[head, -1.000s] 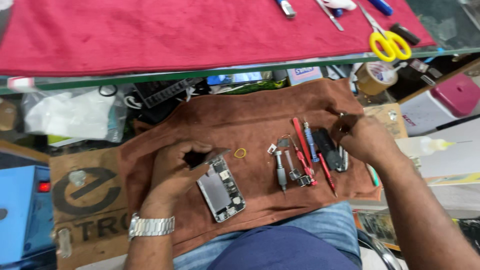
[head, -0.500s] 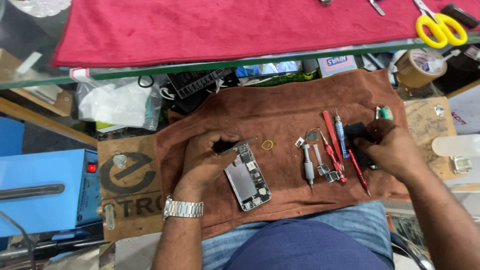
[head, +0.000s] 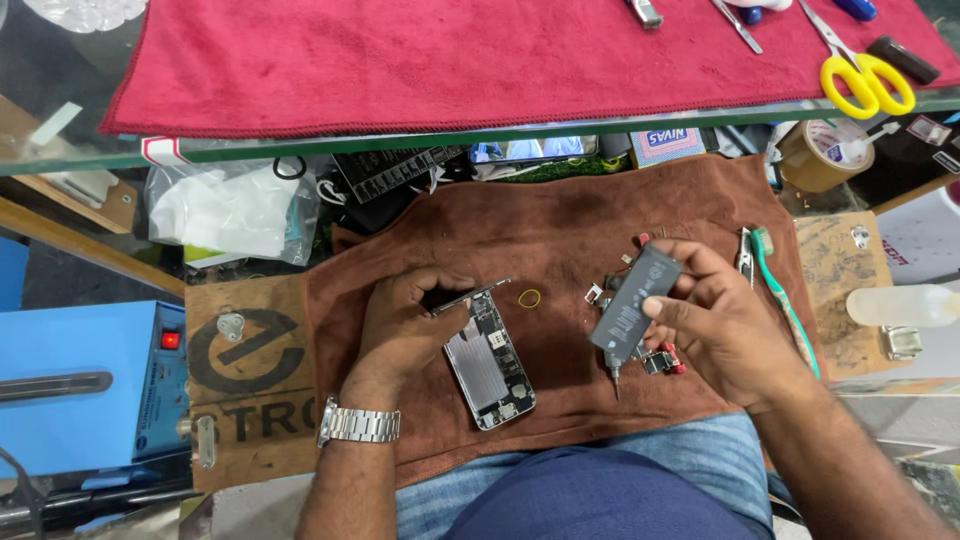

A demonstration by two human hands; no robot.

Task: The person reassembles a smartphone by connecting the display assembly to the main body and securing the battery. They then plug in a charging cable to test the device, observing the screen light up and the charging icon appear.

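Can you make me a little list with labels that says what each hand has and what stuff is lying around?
Left hand: rests on the opened grey phone body, fingers at its top end
Right hand: holds a flat dark grey rectangular battery above the cloth
Work surface: brown cloth across the lap
Between the hands: small yellow rubber ring
Under the right hand: small screwdrivers with red parts
Far right: yellow-handled scissors, roll of brown tape
Far left: blue box machine

Right hand (head: 725, 325) lifted dark flat battery (head: 632, 302) off tools.
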